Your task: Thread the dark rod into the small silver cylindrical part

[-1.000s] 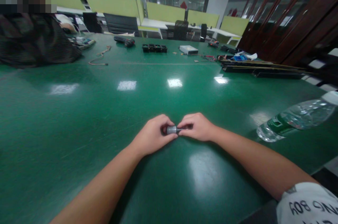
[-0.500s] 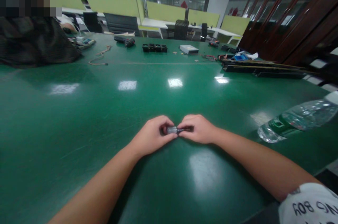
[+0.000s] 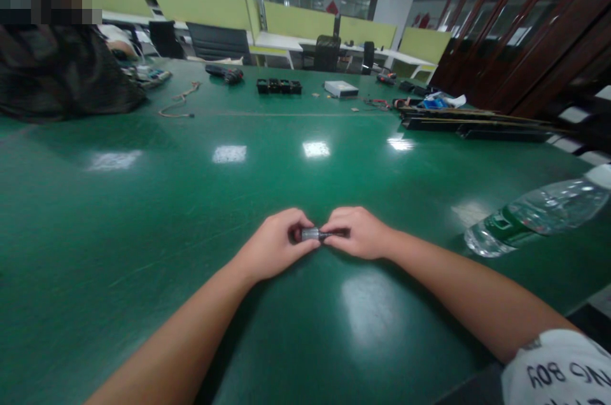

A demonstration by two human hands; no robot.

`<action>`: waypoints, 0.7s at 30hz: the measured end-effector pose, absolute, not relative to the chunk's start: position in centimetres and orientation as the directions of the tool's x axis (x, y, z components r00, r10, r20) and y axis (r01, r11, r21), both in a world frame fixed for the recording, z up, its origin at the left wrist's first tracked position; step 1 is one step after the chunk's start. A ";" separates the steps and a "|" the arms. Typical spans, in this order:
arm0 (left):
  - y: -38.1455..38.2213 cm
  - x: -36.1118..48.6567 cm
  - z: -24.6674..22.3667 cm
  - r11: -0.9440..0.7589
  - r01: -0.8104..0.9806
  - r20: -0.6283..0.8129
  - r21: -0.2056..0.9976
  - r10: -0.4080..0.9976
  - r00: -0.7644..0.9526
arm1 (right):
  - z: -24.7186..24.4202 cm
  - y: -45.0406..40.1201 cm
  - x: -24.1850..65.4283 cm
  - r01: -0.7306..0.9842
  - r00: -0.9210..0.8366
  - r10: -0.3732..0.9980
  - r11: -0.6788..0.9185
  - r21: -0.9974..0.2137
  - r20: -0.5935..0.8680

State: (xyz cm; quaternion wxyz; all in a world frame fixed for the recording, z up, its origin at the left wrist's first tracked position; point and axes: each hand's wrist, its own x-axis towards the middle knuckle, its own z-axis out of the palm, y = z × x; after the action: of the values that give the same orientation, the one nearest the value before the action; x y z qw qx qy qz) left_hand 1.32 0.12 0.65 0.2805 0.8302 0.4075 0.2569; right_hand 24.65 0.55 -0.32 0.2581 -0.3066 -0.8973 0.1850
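Observation:
Low over the green tabletop (image 3: 267,182), my two hands meet around a small silver cylinder (image 3: 310,234) with a thin dark stem (image 3: 326,235) on its right end. My left hand (image 3: 277,242) grips the cylinder between thumb and fingers, which cover its left end. Thumb and fingertips of my right hand (image 3: 360,233) are pinched on the stem, close to the cylinder. The part is too small to tell its exact kind.
A clear plastic bottle (image 3: 534,214) lies at the right. Along the far side are a power drill (image 3: 224,74), black blocks (image 3: 279,86), a cable (image 3: 179,102), a white box (image 3: 340,89) and dark strips (image 3: 477,125). A person in dark clothing (image 3: 67,74) is at far left.
Both hands keep the same hold on the silver cylinder and stem, with almost no movement. The view has shifted very slightly.

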 end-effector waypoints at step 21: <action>0.2 1.3 0.6 -0.516 0.526 0.203 0.676 0.817 0.540 | -0.1 0.7 25.4 0.463 -0.672 0.663 0.724 -0.511 0.330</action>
State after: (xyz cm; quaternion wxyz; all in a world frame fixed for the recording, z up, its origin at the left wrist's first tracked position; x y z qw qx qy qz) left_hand 1.33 0.16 0.56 0.2809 0.8312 0.4040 0.2588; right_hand 25.41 0.68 -0.10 0.2542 -0.3153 -0.8930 0.1962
